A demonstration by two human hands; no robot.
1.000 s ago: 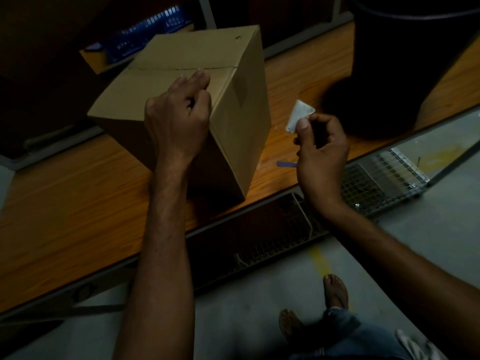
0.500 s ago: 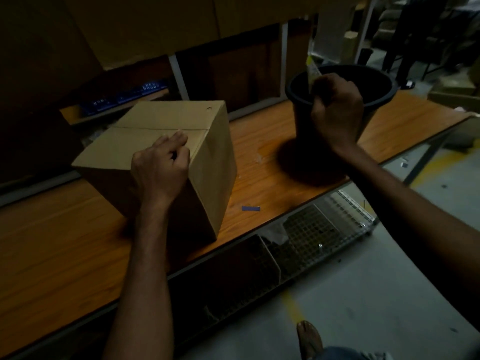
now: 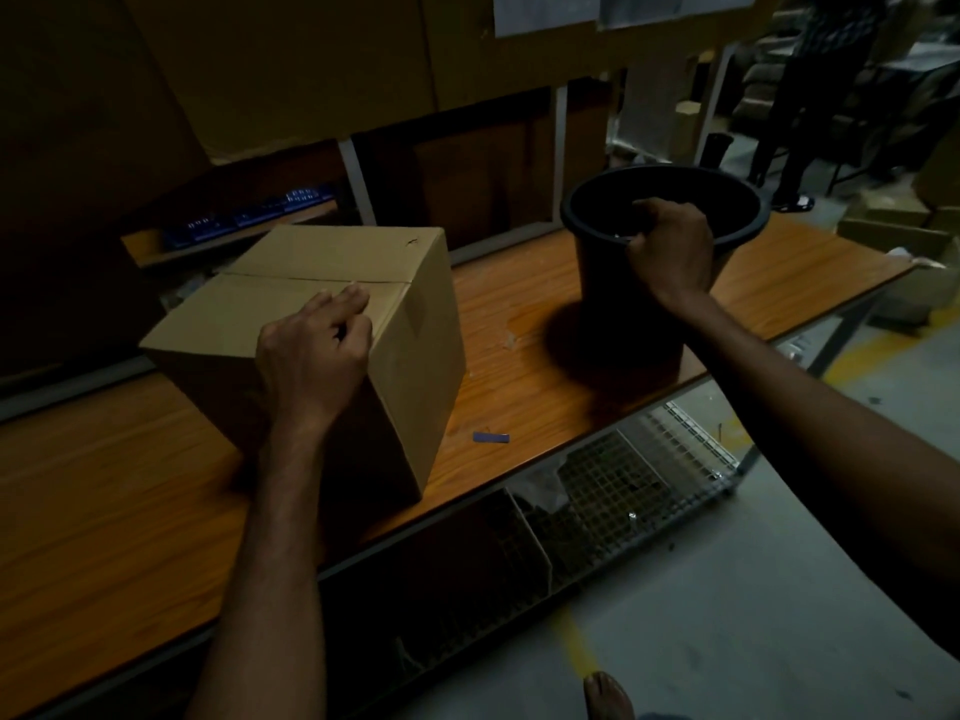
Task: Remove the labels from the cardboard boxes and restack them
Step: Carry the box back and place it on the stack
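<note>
While my left grip (image 3: 311, 350) rests on cardboard box (image 3: 322, 267), my right grip (image 3: 670, 246) hangs over mouth of black bucket (image 3: 623, 324).
Left grip: fingers curled under, pinching nothing, knuckles on top panel by near edge, just short of tape seam.
Right grip: fingers curled at near rim; pale scrap (image 3: 621, 235) at my fingertips; cannot tell whether pinched.
Box: upright on desk (image 3: 519, 324), flaps closed.
Bucket: on desk, right of box, apart.
Blue strip (image 3: 491, 437): flat on desk, near front edge.

cardboard box (image 3: 332, 262): 1 | black bucket (image 3: 623, 314): 1 | blue strip (image 3: 491, 437): 1 | desk (image 3: 104, 485): 1 | grips: 2, left grip (image 3: 311, 350), right grip (image 3: 670, 249) | bare foot (image 3: 608, 693): 1
</note>
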